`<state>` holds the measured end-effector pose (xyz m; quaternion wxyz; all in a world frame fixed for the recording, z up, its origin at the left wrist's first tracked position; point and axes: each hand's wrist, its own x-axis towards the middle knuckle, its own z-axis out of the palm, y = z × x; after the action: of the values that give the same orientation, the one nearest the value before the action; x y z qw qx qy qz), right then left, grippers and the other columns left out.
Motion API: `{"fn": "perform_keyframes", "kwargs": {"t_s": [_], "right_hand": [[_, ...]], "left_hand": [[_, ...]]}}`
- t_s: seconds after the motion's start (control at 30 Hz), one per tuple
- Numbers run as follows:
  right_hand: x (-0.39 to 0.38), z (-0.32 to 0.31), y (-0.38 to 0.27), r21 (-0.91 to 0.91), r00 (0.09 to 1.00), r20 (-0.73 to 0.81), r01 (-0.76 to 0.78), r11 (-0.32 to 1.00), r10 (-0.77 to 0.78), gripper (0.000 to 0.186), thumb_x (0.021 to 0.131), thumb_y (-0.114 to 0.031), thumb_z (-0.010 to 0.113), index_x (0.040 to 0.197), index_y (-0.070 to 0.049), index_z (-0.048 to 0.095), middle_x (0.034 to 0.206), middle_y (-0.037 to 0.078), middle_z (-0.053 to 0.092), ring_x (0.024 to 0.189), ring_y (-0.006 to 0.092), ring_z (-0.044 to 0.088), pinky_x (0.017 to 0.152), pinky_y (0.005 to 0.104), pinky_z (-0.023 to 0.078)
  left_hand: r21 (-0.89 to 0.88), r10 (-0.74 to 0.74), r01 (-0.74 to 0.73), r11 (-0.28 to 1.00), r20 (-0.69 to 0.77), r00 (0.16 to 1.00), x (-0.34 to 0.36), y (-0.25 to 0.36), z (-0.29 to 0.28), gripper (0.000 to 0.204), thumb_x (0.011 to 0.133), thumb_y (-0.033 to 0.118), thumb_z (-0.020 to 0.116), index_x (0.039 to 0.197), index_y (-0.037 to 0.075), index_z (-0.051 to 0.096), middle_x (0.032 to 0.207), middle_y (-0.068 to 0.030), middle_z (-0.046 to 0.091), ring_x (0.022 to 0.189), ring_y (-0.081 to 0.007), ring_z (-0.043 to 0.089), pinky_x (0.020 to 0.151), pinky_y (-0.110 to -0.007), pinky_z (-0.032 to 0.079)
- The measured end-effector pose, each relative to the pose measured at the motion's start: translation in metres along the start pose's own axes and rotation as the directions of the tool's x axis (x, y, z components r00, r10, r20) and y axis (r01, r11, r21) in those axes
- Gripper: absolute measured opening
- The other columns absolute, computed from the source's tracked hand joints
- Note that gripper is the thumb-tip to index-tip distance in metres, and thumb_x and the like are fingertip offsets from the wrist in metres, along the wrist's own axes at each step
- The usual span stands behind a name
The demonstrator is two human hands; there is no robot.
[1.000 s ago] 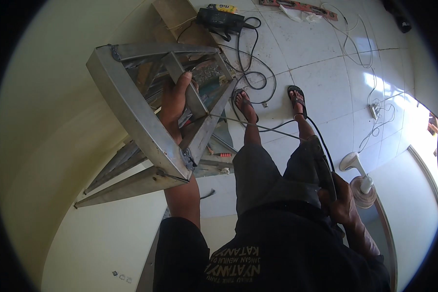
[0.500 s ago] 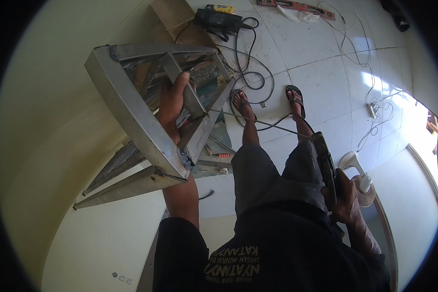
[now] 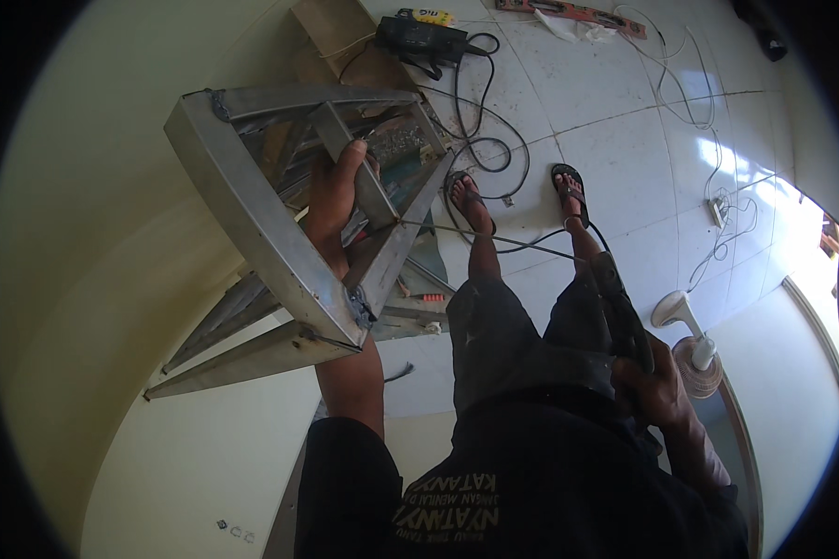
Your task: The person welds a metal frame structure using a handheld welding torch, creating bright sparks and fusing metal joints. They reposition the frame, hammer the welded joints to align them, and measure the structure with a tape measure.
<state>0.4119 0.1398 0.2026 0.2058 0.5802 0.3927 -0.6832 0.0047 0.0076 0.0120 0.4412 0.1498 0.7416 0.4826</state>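
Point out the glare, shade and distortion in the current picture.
Head view: glare whitens the floor tiles toward the right; head view: the black shirt sinks into shade, and the right hand on the black holder is dim; head view: the metal frame's bars look bowed, likely from the fisheye, and the corners go black.

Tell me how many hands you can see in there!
2. The left hand grips the metal frame, on the left; the right hand holds a black tool, lower right. No others show.
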Motion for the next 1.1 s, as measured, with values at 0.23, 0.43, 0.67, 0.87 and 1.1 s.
{"fn": "perform_keyframes", "kwargs": {"t_s": [0.23,0.43,0.67,0.87,1.1], "right_hand": [[-0.001,0.002,0.01,-0.613,0.854,-0.123,0.335,0.716,-0.506,0.018,0.085,-0.008,0.062,0.096,0.003,0.053,0.063,0.015,0.058,0.051,0.0221,0.058,0.05,0.0352,0.043],[0.0,-0.008,0.01,-0.431,0.932,-0.158,0.232,0.872,-0.326,0.023,0.08,-0.01,0.064,0.095,0.002,0.051,0.061,0.007,0.053,0.051,0.0129,0.048,0.049,0.0321,0.037],[-0.001,0.0,0.009,-0.514,0.9,-0.063,0.342,0.787,-0.432,0.015,0.079,0.002,0.053,0.093,0.004,0.049,0.059,0.02,0.052,0.05,0.0378,0.055,0.05,0.0391,0.041],[0.001,0.002,0.004,-0.493,0.91,-0.05,0.337,0.803,-0.412,0.018,0.076,0.002,0.054,0.093,0.004,0.05,0.059,0.019,0.053,0.052,0.0376,0.057,0.051,0.0389,0.043],[-0.001,0.001,-0.001,-0.508,0.929,-0.052,0.29,0.811,-0.365,0.016,0.077,0.001,0.055,0.092,0.003,0.049,0.059,0.019,0.052,0.051,0.0379,0.056,0.051,0.0385,0.043]], "left_hand": [[0.021,0.0,0.0,1.0,0.008,1.0,-0.002,0.001,-0.001,0.04,0.087,0.04,0.063,0.079,0.001,0.064,0.067,-0.0043,0.062,0.057,-0.0128,0.057,0.055,-0.029,0.044],[0.014,0.027,-0.027,1.0,0.01,1.0,-0.001,0.0,0.0,0.04,0.087,0.04,0.062,0.076,0.001,0.064,0.066,-0.0048,0.062,0.057,-0.013,0.057,0.055,-0.029,0.044],[0.026,0.006,-0.006,1.0,0.01,1.0,-0.002,0.0,0.002,0.046,0.089,0.048,0.058,0.075,0.003,0.061,0.066,-0.0052,0.061,0.059,-0.0129,0.056,0.057,-0.028,0.043],[0.001,0.014,-0.014,1.0,0.01,1.0,-0.002,0.001,0.001,0.04,0.088,0.04,0.062,0.078,0.001,0.064,0.066,-0.005,0.061,0.056,-0.0132,0.057,0.054,-0.029,0.044],[-0.014,-0.006,0.006,1.0,0.011,1.0,-0.002,0.001,0.0,0.04,0.087,0.041,0.062,0.078,0.002,0.064,0.065,-0.0046,0.061,0.056,-0.0129,0.057,0.055,-0.029,0.044]]}}
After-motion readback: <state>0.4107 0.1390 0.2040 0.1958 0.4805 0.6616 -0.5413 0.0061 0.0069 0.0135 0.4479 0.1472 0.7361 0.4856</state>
